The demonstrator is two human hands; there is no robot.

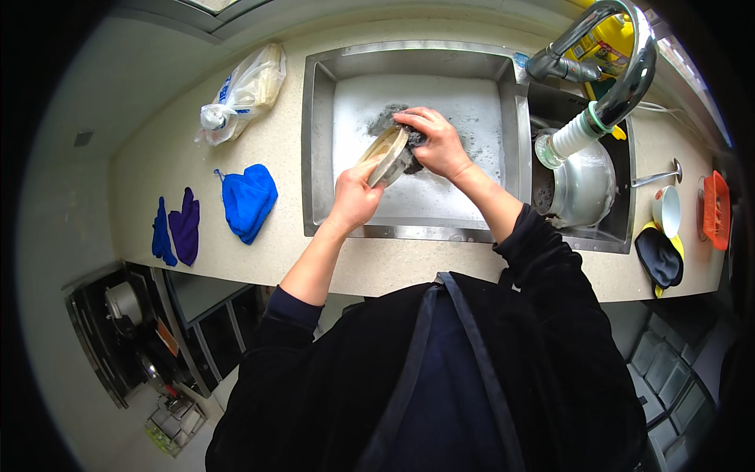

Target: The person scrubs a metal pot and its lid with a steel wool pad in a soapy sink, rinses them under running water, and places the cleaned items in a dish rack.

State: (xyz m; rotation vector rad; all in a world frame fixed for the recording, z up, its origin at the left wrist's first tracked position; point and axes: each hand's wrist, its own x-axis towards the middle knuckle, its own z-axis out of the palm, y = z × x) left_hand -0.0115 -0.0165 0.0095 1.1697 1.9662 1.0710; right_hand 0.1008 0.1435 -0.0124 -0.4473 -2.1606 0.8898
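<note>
Over the large steel sink basin (413, 230), my left hand (358, 194) grips a round, shallow metal lid or dish (386, 156) by its lower edge, tilted on its side. My right hand (435, 141) presses a dark scouring pad (416, 138) against its right side. Whitish, sudsy water (448, 200) with dark grey residue fills the bottom of the basin. In the smaller basin to the right lies a large metal pot (587, 183) on its side, beneath the chrome faucet (640, 59) with its white flexible nozzle.
Left on the counter are a tied plastic bag (242, 94), blue cloth (249, 203) and blue and purple cloths or gloves (185, 227). At right are a ladle (657, 177), white bowl (666, 211), black-and-yellow cloth item (659, 256) and orange basket (716, 209). A yellow bottle (607, 44) stands behind the faucet.
</note>
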